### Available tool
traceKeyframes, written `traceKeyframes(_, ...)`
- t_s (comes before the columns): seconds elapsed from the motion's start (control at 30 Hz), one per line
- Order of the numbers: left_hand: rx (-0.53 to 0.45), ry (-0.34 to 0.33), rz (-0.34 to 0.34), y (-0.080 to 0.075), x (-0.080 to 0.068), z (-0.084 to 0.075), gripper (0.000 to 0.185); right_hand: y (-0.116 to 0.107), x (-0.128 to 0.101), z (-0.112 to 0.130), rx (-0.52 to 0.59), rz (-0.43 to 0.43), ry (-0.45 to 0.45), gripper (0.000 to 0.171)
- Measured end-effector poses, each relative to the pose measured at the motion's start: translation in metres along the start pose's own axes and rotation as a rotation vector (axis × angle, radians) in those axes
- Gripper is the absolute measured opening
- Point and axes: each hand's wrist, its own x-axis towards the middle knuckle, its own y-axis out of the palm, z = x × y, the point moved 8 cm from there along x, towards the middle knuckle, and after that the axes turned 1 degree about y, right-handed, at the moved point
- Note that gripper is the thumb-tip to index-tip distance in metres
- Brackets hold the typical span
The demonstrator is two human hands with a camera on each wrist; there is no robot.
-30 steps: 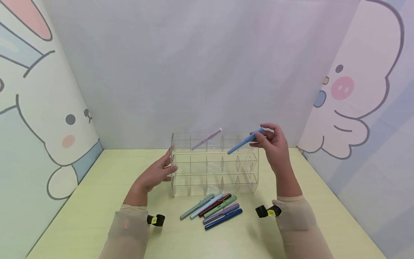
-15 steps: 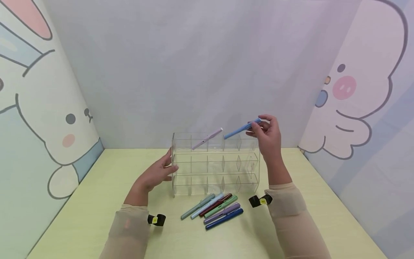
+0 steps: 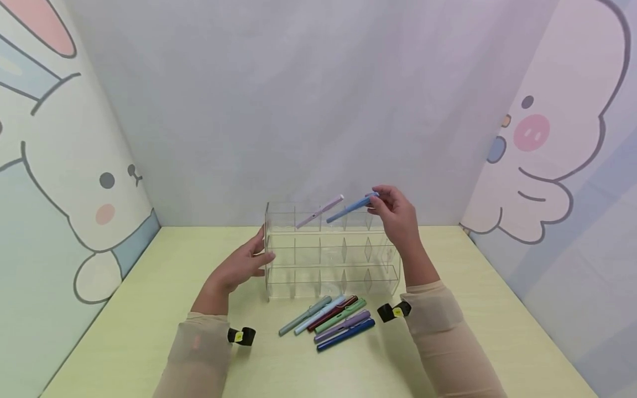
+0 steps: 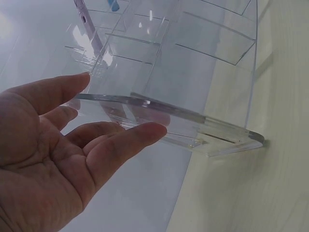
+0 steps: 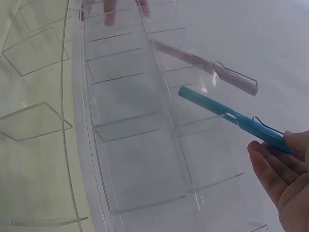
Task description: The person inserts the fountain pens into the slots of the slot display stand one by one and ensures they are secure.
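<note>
A clear acrylic pen rack [image 3: 330, 254] with three tiers of divided compartments stands on the table. My left hand [image 3: 241, 265] holds its left side panel, thumb toward the front and other fingers further back; the left wrist view shows the fingertips right at the panel [image 4: 193, 113]. With its thumb and fingers my right hand [image 3: 398, 218] pinches one end of a blue pen [image 3: 350, 209], held slanted over the top tier, its free end pointing down and left. Just left of it, a pale lilac pen [image 5: 207, 66] leans in a top-tier compartment.
Several pens lie slanted side by side in front of the rack, among them a grey-green pen [image 3: 304, 316], a dark red pen [image 3: 332, 314] and a dark blue pen [image 3: 345, 335]. Behind the pale yellow table [image 3: 164, 265] hangs a plain light curtain [image 3: 298, 110].
My right hand has moved left with the blue pen, rising first and then dipping, bringing it over the top tier near the lilac pen. The left hand has stayed on the rack's side.
</note>
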Motion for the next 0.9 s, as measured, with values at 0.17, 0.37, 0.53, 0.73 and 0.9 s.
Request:
traceKeyframes(0.17,-0.001,0.003,-0.002,0.000,0.000,-0.001,0.076,0.003,0.001,-0.006,-0.170,0.011,-0.013,0.028)
traceKeyframes(0.37,-0.001,-0.007,-0.005,-0.001,0.000,0.000,0.077,0.003,-0.003,-0.009,-0.303,0.041,-0.007,0.033)
traceKeyframes(0.53,-0.014,-0.020,0.005,0.000,-0.001,0.003,0.075,0.002,-0.010,-0.009,-0.336,0.061,-0.014,0.036)
traceKeyframes(0.73,-0.018,-0.008,0.006,0.000,-0.001,0.003,0.074,-0.010,-0.019,-0.005,-0.326,0.028,-0.045,0.035)
traceKeyframes(0.9,-0.019,-0.004,0.013,0.000,-0.001,0.004,0.073,-0.025,-0.031,-0.004,-0.313,-0.005,-0.042,0.034)
